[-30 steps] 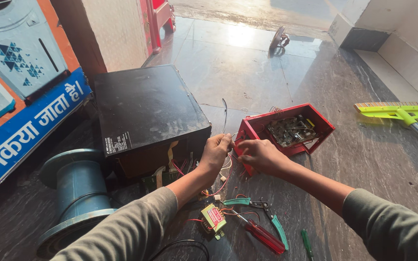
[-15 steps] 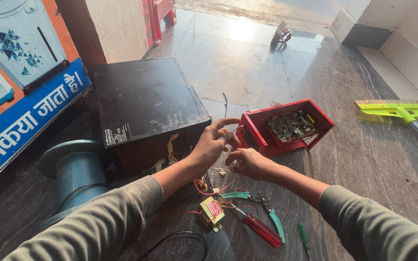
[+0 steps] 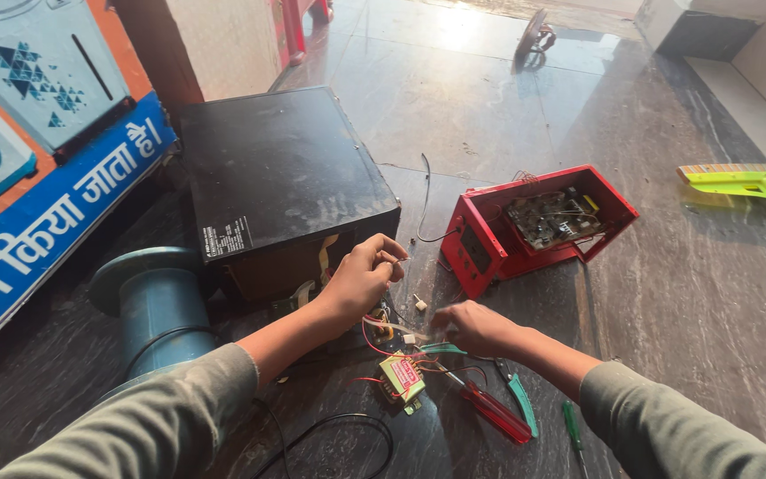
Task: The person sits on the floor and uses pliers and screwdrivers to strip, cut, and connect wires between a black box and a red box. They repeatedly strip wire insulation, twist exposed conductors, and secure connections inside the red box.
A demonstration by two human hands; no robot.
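Pinching a thin wire (image 3: 398, 260), left hand (image 3: 361, 279); right hand (image 3: 472, 328) closed beside yellow-labelled transformer (image 3: 401, 380).

Glossy polished grey stone floor (image 3: 667, 293); dusty matt black metal box (image 3: 277, 177); shiny red painted metal casing (image 3: 489, 244); smooth blue painted metal drum (image 3: 157, 302).

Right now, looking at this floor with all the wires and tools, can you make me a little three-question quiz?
1. True or false: the red open case stands on top of the black box.
2. Which hand is raised in front of the black box, pinching a thin wire? A) left hand B) right hand
3. Fill in: the screwdriver lying near the small transformer has a ___ handle.

Key: 1 false, it sits on the floor beside it; 2 A; 3 red.
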